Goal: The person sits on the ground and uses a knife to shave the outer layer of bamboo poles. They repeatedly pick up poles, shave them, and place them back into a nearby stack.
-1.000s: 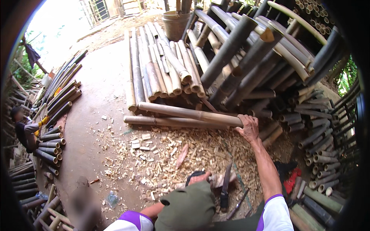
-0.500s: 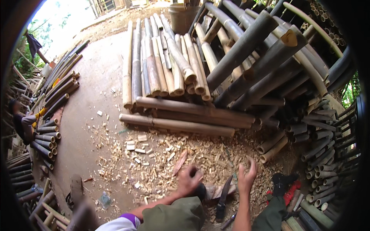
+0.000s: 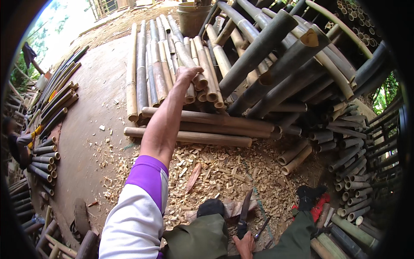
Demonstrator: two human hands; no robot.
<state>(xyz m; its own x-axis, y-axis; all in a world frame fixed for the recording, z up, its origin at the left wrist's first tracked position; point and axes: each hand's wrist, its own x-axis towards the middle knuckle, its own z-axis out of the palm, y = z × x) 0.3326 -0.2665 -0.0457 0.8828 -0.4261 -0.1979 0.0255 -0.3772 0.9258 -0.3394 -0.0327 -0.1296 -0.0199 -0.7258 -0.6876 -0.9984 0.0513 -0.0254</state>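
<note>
My left arm stretches far forward, and my left hand (image 3: 189,74) is closed over the near end of a bamboo pole (image 3: 200,82) on top of the stacked poles. Down between my legs, my right hand (image 3: 245,245) has its fingers closed at the dark handle of a large knife (image 3: 245,208). The knife's blade points away from me, beside a short wooden block (image 3: 233,208). A slim dark tool (image 3: 262,228) lies just right of that hand.
Wood chips (image 3: 220,172) cover the ground before me. Two bamboo poles (image 3: 189,137) lie crosswise below the stack. Thick dark bamboo poles (image 3: 258,49) slant at the right, with cut tubes (image 3: 358,190) piled below. Another person (image 3: 19,142) sits at far left, near more poles.
My left hand has gone forward from over the chips to the stacked pole's end and closed on it. My right hand has lowered to the knife handle and closed.
</note>
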